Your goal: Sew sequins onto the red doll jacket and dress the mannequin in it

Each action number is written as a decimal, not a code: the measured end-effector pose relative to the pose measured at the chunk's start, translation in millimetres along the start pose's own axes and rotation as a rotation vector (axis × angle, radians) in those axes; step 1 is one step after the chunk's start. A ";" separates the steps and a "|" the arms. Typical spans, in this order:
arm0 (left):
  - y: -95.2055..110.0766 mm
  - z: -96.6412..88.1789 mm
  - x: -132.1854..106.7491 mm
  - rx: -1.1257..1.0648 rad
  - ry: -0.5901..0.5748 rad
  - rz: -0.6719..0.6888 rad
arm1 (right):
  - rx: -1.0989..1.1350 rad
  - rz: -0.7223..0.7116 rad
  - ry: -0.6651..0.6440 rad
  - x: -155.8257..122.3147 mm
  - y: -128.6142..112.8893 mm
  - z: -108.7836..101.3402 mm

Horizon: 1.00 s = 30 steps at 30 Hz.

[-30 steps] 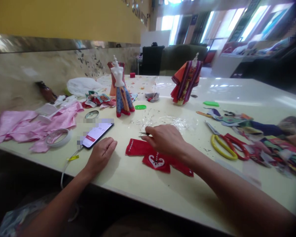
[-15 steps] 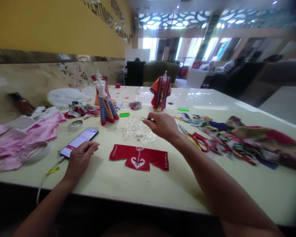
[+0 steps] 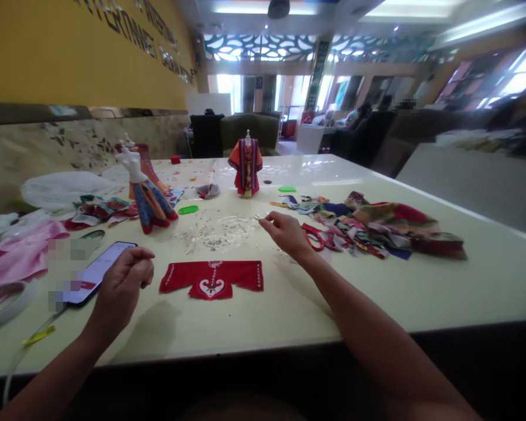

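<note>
My right hand (image 3: 287, 234) is closed on slim metal tweezers (image 3: 258, 217), whose tips point left over the right edge of a clear sheet (image 3: 221, 234) scattered with tiny stones. In front of the sheet, a small red cloth garment piece (image 3: 241, 275) lies flat, trimmed with white stones and a white heart-like motif. My left hand (image 3: 127, 280) is curled into a loose fist above the table, to the left of the garment, and nothing shows in it. Partly behind that hand lies a lit phone (image 3: 92, 275) with a cable.
Doll forms stand behind: one in a blue patterned skirt (image 3: 149, 202), one in an orange-red robe (image 3: 246, 166). Red-handled scissors (image 3: 313, 237) and fabric scraps (image 3: 355, 228) lie right. Pink cloth (image 3: 21, 251), a tape roll (image 3: 6, 304) and green trays (image 3: 188, 209) are also about.
The view has swung right, so things sit further left. My right hand has moved from over the stones to the sheet's right edge with the tweezers. My left fingers have curled in more.
</note>
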<state>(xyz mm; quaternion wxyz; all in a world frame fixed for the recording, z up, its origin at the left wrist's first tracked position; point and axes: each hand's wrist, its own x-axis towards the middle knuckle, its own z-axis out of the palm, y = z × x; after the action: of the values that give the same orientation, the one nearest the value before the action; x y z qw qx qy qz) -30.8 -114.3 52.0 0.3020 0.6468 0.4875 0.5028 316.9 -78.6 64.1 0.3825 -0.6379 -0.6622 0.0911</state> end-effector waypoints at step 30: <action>37.3 118.6 16.6 -0.715 -0.398 -0.433 | 0.585 -0.168 -0.291 -33.9 -41.7 33.9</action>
<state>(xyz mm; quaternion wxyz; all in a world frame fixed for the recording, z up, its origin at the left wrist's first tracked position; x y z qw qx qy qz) 93.8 -99.7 53.7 0.6919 0.4691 0.3399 0.4309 259.8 -104.2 52.8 0.4570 -0.4247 -0.7059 0.3353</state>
